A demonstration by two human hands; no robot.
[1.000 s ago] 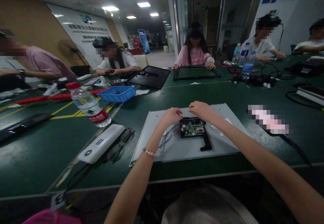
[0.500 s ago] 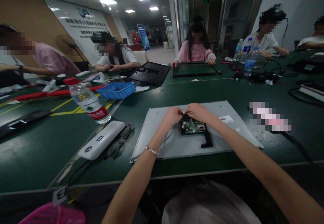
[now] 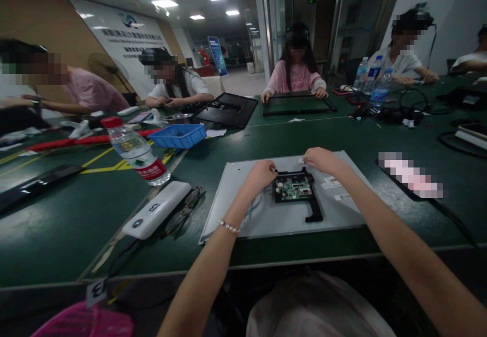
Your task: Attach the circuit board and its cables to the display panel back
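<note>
One flat grey metal panel (image 3: 266, 223) bears one black plastic bracket (image 3: 315, 208) holding one green circuit board (image 3: 292, 191). Left hand (image 3: 261, 174): fingers narrowed at the bracket's far-left corner, grip unclear. Right hand (image 3: 323, 161) pinches one small white scrap (image 3: 302, 160). Beyond: one blue plastic tray (image 3: 178, 138).

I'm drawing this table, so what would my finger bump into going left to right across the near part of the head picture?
Long glossy black object, clear plastic red-capped bottle, thin-framed glasses, left hand, green rectangular circuit board, right hand, blurred pink-and-white oblong thing.
</note>
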